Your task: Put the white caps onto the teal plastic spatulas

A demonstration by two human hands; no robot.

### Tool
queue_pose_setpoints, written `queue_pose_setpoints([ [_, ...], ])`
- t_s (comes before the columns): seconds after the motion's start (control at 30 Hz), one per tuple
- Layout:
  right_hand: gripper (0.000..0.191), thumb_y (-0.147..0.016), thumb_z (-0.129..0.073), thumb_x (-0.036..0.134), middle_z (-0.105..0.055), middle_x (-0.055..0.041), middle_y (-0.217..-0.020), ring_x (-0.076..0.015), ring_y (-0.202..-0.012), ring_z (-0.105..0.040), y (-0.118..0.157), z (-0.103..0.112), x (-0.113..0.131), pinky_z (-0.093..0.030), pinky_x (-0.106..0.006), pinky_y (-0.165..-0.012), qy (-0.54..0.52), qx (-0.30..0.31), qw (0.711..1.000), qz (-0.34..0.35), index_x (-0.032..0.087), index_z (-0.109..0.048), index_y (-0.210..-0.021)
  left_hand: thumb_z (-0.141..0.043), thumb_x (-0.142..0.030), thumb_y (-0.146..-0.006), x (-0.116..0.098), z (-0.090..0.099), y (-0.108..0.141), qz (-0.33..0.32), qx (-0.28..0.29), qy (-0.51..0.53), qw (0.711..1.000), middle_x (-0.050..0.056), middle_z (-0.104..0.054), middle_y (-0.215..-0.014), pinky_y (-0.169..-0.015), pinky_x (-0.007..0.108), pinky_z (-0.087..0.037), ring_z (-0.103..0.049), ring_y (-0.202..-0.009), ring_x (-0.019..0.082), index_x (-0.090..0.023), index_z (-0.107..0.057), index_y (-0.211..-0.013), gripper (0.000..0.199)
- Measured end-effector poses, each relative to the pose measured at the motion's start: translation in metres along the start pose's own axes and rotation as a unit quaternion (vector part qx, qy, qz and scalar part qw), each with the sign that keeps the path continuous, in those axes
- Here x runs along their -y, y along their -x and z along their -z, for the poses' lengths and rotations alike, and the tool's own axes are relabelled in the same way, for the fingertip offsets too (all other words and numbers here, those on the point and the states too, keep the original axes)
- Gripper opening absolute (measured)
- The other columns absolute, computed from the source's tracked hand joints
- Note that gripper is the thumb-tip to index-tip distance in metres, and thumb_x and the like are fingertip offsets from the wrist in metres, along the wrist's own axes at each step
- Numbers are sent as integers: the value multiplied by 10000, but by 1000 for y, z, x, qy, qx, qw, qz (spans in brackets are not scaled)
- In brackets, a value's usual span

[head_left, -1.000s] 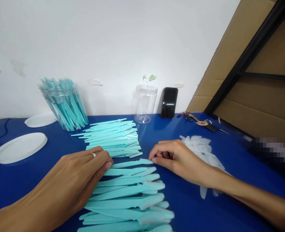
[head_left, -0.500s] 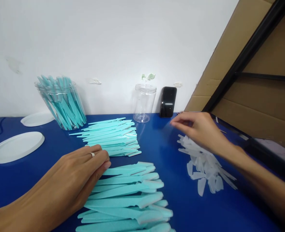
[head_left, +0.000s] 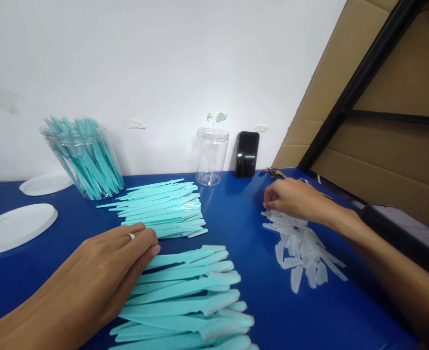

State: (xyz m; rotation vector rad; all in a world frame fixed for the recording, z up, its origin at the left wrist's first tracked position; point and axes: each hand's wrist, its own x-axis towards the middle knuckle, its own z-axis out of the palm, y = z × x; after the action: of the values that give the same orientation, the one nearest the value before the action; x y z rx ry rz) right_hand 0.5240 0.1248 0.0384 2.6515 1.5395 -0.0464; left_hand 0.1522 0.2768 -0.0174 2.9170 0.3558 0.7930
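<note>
Reading the view as a clock face, we have the near row of teal sticks [head_left: 174, 307] at six o'clock, roughly side by side with broad ends toward three, an order that probably makes each easy to find. At half past seven our left hand [head_left: 108, 265] lies over the narrow ends, fingers bent and thumb drawn in, perhaps steadying the row; whether it has hold of a stick we cannot tell. The frosted slips [head_left: 301, 243] lie heaped at four, likely there to suit our right hand [head_left: 294, 197], which curls at their far edge, fingertips close together; any slip between them is hidden. Toward eight, the far row of teal sticks [head_left: 166, 206] lies packed tighter, apparently a batch set apart. Two white lids, the nearer [head_left: 21, 228] and the farther [head_left: 46, 183], lie flat near nine, beside the filled jar [head_left: 79, 141], whose walls keep more sticks standing. A transparent jar [head_left: 211, 160] stands at twelve, a phone [head_left: 247, 154] leans upright at two, and keys [head_left: 278, 173] lie at three. The table [head_left: 243, 218] is glossy blue; the white wall [head_left: 156, 63] is chipped, and brown cardboard [head_left: 392, 184] behind a black bar [head_left: 356, 87] closes off two to three o'clock.
</note>
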Motion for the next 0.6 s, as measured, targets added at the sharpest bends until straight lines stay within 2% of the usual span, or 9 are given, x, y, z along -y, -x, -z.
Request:
queue_pose_setpoints([
  [0.1,146,-954,-704,217,-805,-86,-920,-300,-874,-704,-2,-4,2,-368,-373,-663,0,-20,1000,-1,228,-819,-864,-405,-327,-1194,4,2,-1,-37,30,-12,999,-28,-706,-840,-629,313,-489,-677,-687,170,-274,-628,-1001,300],
  [0.23,150,-956,-650,197,-818,-100,-983,-318,-955,-709,-5,-7,10,-392,-380,-709,-13,-74,997,16,215,-775,-874,-412,-276,-1189,5,4,-1,-57,24,-34,997,-41,-653,-831,-619,321,-466,-651,-672,162,-266,-583,-1004,252],
  [0.33,121,-930,-634,185,-801,-76,-884,-276,-854,-710,1,-4,20,-429,-373,-721,-135,-149,979,41,212,-708,-838,-405,-270,-1192,2,5,-2,-62,8,-57,996,-37,-642,-829,-632,324,-480,-647,-682,169,-261,-566,-999,252],
  [0.37,118,-919,-633,183,-785,-60,-832,-254,-807,-703,5,-2,24,-444,-364,-716,-210,-156,963,62,217,-679,-815,-399,-270,-1194,0,6,-2,-63,0,-67,996,-33,-646,-829,-635,324,-487,-652,-689,172,-258,-566,-1001,255],
  [0.43,114,-910,-651,206,-750,-30,-770,-208,-733,-674,17,2,34,-465,-334,-687,-370,-119,915,111,225,-645,-798,-380,-258,-1197,-4,6,-5,-69,-17,-83,994,-30,-644,-803,-618,322,-491,-655,-676,175,-254,-562,-977,286],
  [0.5,116,-903,-718,262,-701,-1,-740,-169,-676,-621,31,4,46,-458,-299,-633,-492,-41,858,146,224,-657,-812,-355,-240,-1196,-8,7,-8,-77,-30,-92,992,-31,-633,-758,-587,323,-487,-648,-638,173,-252,-557,-938,328],
  [0.6,192,-861,-856,305,-609,44,-693,-113,-592,-542,49,2,65,-427,-248,-567,-595,65,787,149,204,-697,-823,-334,-227,-1197,-14,8,-11,-82,-39,-102,991,-38,-613,-717,-556,328,-486,-642,-598,174,-257,-536,-911,351],
])
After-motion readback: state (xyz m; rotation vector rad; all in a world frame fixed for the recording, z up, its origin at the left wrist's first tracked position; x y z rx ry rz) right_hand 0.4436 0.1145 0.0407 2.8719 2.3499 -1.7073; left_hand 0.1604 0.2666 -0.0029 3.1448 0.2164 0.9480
